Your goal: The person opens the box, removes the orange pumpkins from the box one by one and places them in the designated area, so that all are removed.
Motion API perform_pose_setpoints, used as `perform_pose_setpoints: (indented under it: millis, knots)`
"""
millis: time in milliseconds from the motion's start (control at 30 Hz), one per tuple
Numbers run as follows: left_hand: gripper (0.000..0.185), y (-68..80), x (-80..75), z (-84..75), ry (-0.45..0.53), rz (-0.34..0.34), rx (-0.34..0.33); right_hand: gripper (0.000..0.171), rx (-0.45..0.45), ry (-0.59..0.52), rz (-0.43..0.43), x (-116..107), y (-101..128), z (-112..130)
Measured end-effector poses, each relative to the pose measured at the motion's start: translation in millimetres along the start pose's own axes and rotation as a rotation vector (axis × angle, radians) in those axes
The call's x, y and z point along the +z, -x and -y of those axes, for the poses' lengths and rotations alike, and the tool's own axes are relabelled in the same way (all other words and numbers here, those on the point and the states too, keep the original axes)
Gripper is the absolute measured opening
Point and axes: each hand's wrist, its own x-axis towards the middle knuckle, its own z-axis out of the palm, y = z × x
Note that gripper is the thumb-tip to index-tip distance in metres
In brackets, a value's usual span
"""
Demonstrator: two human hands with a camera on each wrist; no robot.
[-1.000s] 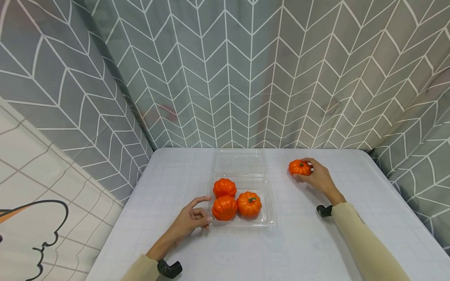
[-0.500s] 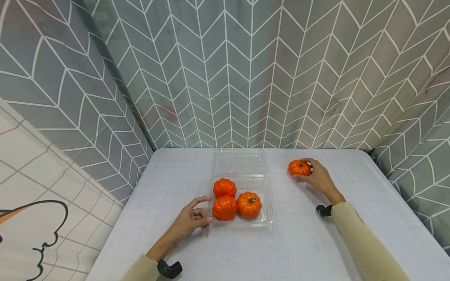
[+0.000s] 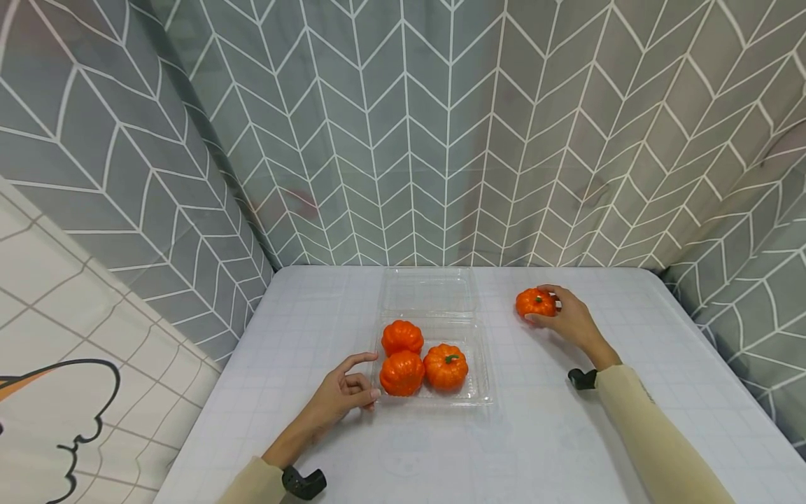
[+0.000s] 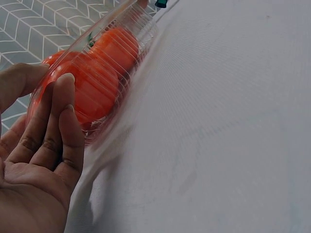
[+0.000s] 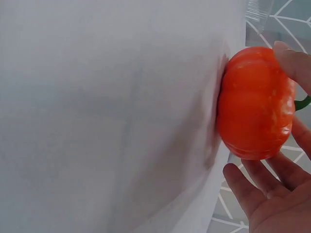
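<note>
Right hand: the right hand (image 3: 569, 318) is seen at the far right of the desk (image 3: 541, 448), its fingers (image 5: 294, 60) curled round the loose pumpkin (image 3: 536, 302); the thumb is pressed against the near side of the fruit.
Loose pumpkin: a small orange pumpkin with a green stem is gripped by the right hand and rests on the desk surface, well apart from the clear tray (image 3: 481, 381) and to its right. In the right wrist view the pumpkin (image 5: 255, 103) is shown touching the white desk (image 5: 107, 116).
Left hand: the left hand (image 3: 343, 393) is laid on the desk just beside the tray's near left corner, palm turned inward, fingers (image 4: 65, 114) relaxed and only loosely bent; nothing is gripped. In the left wrist view the fingertips are seen against the tray wall (image 4: 133, 51).
Clear tray: a transparent plastic clamshell is placed at the middle of the desk, its lid (image 3: 428, 288) folded open and flat toward the back.
Tray contents: three orange pumpkins (image 3: 423, 362) are held in the tray, touching one another; a green stem is visible on the right one.
Backdrop: a grey curtain (image 3: 409, 126) with a white chevron pattern is hung behind and beside the desk.
</note>
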Motion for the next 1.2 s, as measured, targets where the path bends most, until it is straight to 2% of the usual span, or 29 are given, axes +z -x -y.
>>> perform_pose_setpoints:
  millis: [333,633,1200]
  knots:
    - [0.073,0.7,0.2,-0.2,-0.001,-0.007,-0.011,0.065,-0.083,0.032,-0.064,-5,4,12]
    - [0.072,0.5,0.5,-0.4,-0.014,-0.017,-0.021,0.060,-0.191,0.015,-0.120,-3,9,34]
    - [0.073,0.3,0.5,-1.2,-0.003,-0.019,-0.025,0.060,-0.303,0.019,-0.082,17,21,76]
